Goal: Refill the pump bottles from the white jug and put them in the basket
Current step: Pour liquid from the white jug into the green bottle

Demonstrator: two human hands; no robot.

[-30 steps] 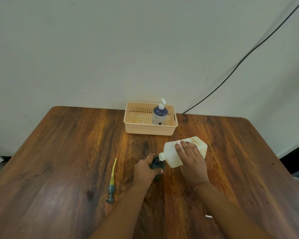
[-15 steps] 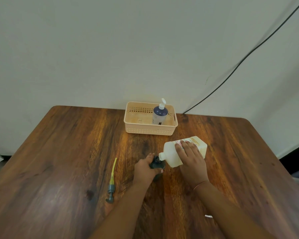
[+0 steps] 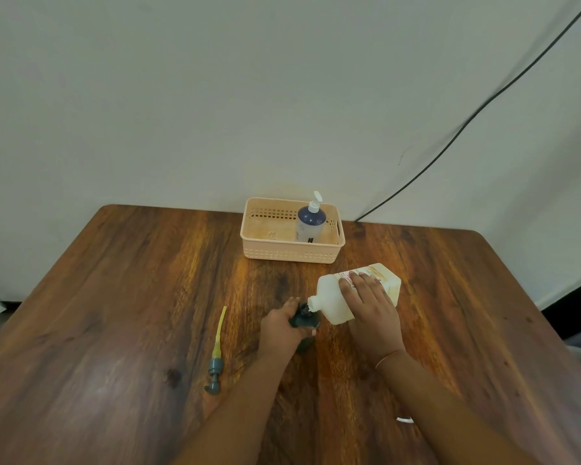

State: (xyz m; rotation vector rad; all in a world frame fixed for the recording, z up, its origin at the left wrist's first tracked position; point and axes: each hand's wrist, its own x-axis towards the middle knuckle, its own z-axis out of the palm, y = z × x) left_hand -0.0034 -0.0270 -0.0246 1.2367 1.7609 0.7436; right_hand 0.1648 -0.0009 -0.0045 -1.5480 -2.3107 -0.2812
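My right hand (image 3: 371, 310) grips the white jug (image 3: 332, 297), tipped over with its spout down at the mouth of a dark pump bottle (image 3: 305, 319). My left hand (image 3: 280, 328) holds that bottle upright on the table; most of the bottle is hidden by the hand. Its grey pump head with a yellow tube (image 3: 216, 354) lies on the wood to the left. A beige basket (image 3: 289, 255) stands at the far edge with a dark blue pump bottle (image 3: 310, 223) upright inside, on its right side.
The wooden table (image 3: 131, 313) meets a pale wall at the back. A black cable (image 3: 467, 124) runs down the wall to the table's far edge. A small white cap (image 3: 405, 420) lies near my right forearm.
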